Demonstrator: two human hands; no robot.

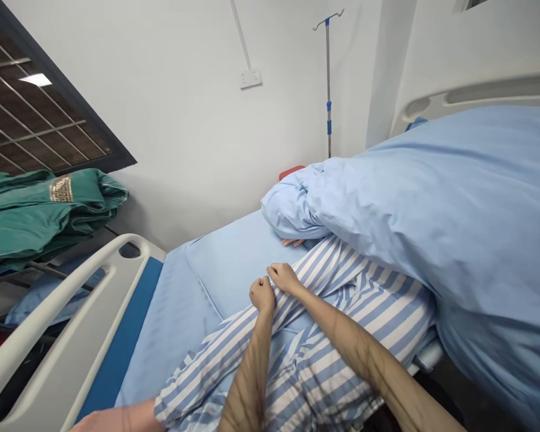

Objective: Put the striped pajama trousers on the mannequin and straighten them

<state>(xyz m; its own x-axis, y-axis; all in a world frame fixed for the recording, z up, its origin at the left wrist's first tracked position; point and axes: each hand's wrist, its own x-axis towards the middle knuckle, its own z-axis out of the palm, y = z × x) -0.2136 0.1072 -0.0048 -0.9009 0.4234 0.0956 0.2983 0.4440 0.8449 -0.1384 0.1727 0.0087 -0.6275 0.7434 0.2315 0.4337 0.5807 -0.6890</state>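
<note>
My left hand [261, 294] is curled into a fist, and my right hand [282, 278] is also closed just beside it. Both rest at or just above the far leg of the blue-and-white striped trousers [234, 336], around the knee area; contact is hard to judge. Nothing shows in either fist. The trousers are on a figure lying across the bed, whose bare ankle [126, 417] sticks out at the lower left. Under the edge of a light blue quilt [409, 198], fingertips [292, 242] peek out. The quilt hides the upper body.
A light blue mattress [234, 246] lies beneath the legs. The bed's beige footboard [67, 342] rises at left and its headboard [477, 96] at right. Green folded fabric [63, 204] sits beyond the footboard. An IV pole [328, 78] stands by the wall.
</note>
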